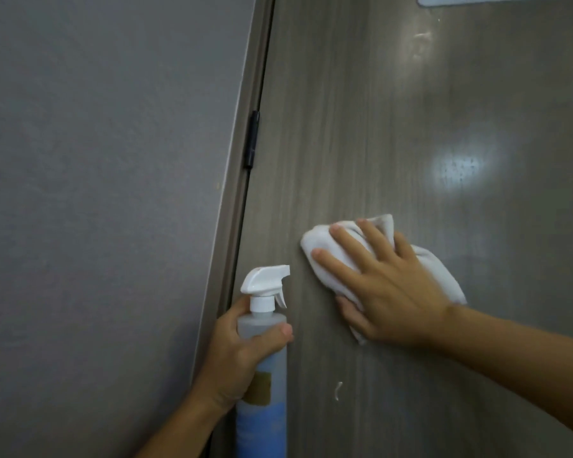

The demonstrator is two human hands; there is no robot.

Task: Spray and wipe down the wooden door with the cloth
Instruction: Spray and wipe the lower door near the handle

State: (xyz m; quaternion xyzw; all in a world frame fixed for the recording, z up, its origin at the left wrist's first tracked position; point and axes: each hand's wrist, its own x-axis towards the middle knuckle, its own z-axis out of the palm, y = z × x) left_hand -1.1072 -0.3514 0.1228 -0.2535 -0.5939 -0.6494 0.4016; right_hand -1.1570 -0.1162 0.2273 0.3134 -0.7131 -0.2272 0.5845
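The right hand (382, 279) lies flat against the wooden door (394, 127), fingers straight and spread, pressing a crumpled white cloth (325, 241) to the surface; the thumb reaches under the lower edge of the cloth, and the fabric bulges out past the fingertips at upper left and behind the wrist at right. Its bare forearm runs in from the lower right corner, angled up and leftward. The left hand (242, 353) sits lower and to the left, close beside the door's hinge edge, its fingers and thumb curled round the neck of a spray bottle (262, 368) held upright — the thumb lies across the front, just below the white collar. The bottle's white trigger head (265, 280) points right, toward the cloth, with no finger on the trigger. The bottle is translucent near the top and carries a blue label with a brownish patch lower down; how much liquid it holds cannot be told. The door has grey-brown vertical grain and shows pale glossy patches above the right hand — one bright spot (458, 168) speckled with what look like droplets. A small white mark (338, 390) sits on the door below the cloth. A dark hinge (251, 138) sits on the door's left edge, next to the frame (237, 206), and a plain grey wall (96, 176) fills the left side. A pale plate (503, 0) is cut off at the top edge.
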